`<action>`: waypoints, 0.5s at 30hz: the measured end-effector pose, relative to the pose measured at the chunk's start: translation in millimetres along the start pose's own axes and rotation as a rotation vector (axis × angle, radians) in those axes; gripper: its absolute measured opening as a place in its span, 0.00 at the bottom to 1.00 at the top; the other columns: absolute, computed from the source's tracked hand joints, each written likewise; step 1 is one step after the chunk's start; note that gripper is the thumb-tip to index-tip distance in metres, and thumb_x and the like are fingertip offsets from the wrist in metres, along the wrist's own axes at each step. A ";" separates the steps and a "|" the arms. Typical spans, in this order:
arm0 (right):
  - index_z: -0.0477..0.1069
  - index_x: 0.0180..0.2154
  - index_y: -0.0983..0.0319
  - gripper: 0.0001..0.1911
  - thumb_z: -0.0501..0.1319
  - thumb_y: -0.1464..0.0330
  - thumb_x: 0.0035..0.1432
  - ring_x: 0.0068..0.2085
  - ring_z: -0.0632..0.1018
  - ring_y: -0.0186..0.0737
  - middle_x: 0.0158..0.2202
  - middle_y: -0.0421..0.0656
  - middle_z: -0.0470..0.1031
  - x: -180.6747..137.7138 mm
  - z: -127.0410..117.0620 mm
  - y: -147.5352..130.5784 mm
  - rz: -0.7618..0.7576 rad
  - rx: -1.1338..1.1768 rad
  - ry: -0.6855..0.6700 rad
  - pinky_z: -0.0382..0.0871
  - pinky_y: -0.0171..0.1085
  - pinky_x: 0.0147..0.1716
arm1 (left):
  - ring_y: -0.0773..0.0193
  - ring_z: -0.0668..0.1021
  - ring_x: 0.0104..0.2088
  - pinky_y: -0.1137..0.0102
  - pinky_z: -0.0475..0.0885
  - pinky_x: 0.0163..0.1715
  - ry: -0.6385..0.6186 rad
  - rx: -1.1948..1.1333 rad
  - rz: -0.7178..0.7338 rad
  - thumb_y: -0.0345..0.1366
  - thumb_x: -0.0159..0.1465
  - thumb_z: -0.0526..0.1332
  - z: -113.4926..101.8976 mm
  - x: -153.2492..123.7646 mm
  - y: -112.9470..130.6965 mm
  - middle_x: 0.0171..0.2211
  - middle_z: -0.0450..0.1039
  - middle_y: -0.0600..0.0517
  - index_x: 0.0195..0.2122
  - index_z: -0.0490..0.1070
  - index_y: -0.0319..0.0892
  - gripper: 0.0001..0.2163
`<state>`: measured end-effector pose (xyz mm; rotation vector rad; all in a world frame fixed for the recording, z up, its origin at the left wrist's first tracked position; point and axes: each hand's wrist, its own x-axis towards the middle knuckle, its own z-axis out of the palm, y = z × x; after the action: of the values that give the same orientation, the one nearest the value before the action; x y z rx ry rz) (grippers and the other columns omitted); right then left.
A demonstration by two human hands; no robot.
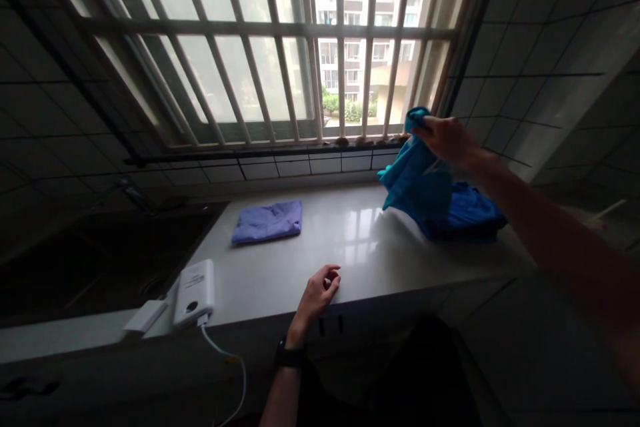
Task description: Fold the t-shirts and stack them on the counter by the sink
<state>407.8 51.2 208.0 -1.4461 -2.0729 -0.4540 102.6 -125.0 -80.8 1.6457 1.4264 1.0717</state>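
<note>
Right hand (445, 140) grips a raised blue cloth (415, 183) above the countertop (340, 260).
Fingers hide the grip point; cloth shape indeterminate. Left hand (320, 290) rests at the edge, loosely curled, empty.

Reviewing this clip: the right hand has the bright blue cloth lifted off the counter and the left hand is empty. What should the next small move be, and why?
Probably bring the left hand up to take a second edge of the bright blue cloth. The right hand grips it at the top only, so it hangs bunched, while the left hand rests empty by the white counter's edge. The folded lilac cloth beside it lies flat.
</note>
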 end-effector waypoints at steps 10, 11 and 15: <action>0.75 0.45 0.64 0.16 0.53 0.62 0.72 0.38 0.81 0.49 0.36 0.50 0.80 -22.0 29.0 -75.7 -0.286 0.095 -0.095 0.67 0.39 0.36 | 0.63 0.80 0.40 0.67 0.77 0.38 0.051 -0.044 0.017 0.45 0.67 0.60 3.4 3.2 -16.1 0.56 0.73 0.41 0.73 0.46 0.43 0.37; 0.74 0.46 0.64 0.16 0.52 0.62 0.73 0.40 0.81 0.49 0.37 0.50 0.80 -26.7 29.6 -80.2 -0.299 0.143 -0.064 0.67 0.39 0.37 | 0.63 0.80 0.39 0.67 0.77 0.37 0.048 -0.054 0.016 0.45 0.67 0.60 3.7 3.7 -18.4 0.56 0.73 0.41 0.74 0.41 0.44 0.39; 0.67 0.59 0.61 0.20 0.44 0.65 0.75 0.48 0.80 0.49 0.50 0.50 0.78 -46.9 48.1 -82.2 -0.199 0.341 0.126 0.70 0.40 0.42 | 0.65 0.80 0.36 0.69 0.76 0.34 0.027 -0.076 0.010 0.41 0.66 0.61 4.4 3.4 -21.1 0.55 0.75 0.44 0.75 0.31 0.48 0.44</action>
<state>330.9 14.4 144.8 -0.9960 -2.0796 -0.2447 98.2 -118.5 -101.1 1.5920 1.3793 1.1444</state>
